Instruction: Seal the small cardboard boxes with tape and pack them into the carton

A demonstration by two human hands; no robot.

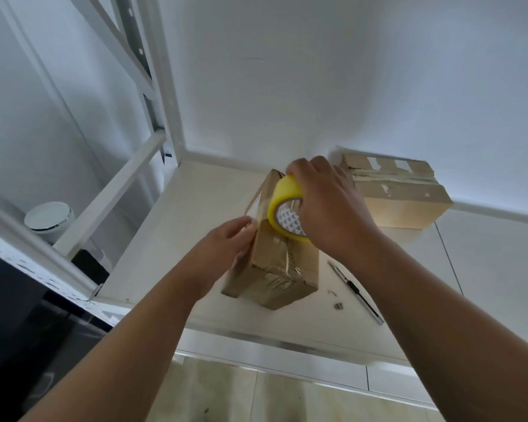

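Note:
A small cardboard box (275, 269) lies on the white counter (180, 226), with shiny clear tape along its top and near end. My right hand (326, 205) grips a yellow tape roll (282, 208) held over the far half of the box. My left hand (226, 248) rests against the box's left side, fingers at the top edge where a strip of tape comes down. A larger cardboard box (406, 193), its top taped and torn, stands behind to the right by the wall.
A utility knife (355, 292) lies on the counter right of the small box, with small scraps (337, 305) near it. A white metal rack (119, 178) stands at the left, with a round white object (48, 219) behind it. The floor (256, 397) shows below the counter edge.

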